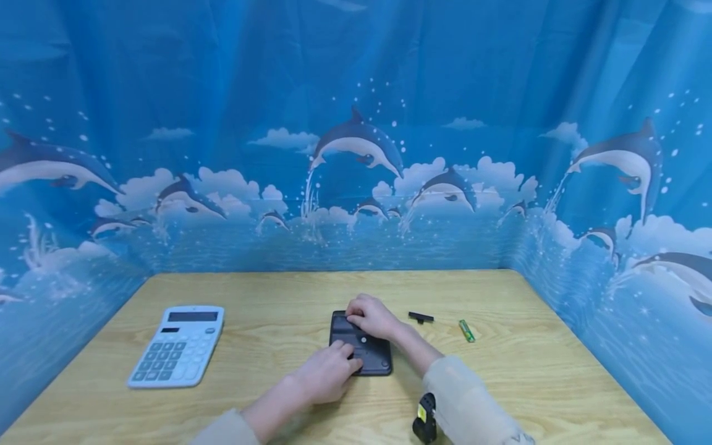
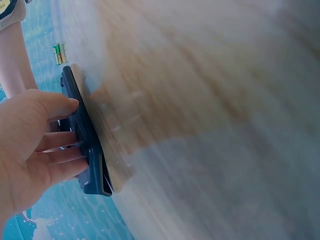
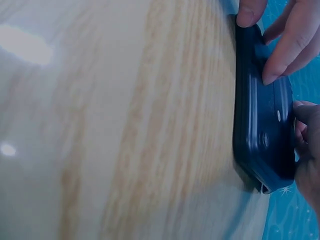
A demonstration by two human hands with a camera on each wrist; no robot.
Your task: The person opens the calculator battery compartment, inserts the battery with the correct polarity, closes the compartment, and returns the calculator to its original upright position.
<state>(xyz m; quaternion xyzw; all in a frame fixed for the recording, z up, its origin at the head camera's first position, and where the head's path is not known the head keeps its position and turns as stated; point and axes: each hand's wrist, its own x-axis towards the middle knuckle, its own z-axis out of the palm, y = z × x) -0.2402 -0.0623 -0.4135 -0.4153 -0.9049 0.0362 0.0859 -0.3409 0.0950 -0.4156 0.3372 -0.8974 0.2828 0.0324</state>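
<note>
A black calculator lies underside up on the table, tilted at one end in the wrist views. My left hand grips its near left part, thumb at the near edge and fingers bent over the back. At the far end, my right hand has its fingers curled; a thin greenish edge shows by its fingertips, mostly hidden. Right of it lie a small black cover strip with a tab and a green battery.
A white calculator with grey keys lies face up on the left of the wooden table. A blue dolphin curtain closes off the back and sides. A black wrist device sits under the right sleeve.
</note>
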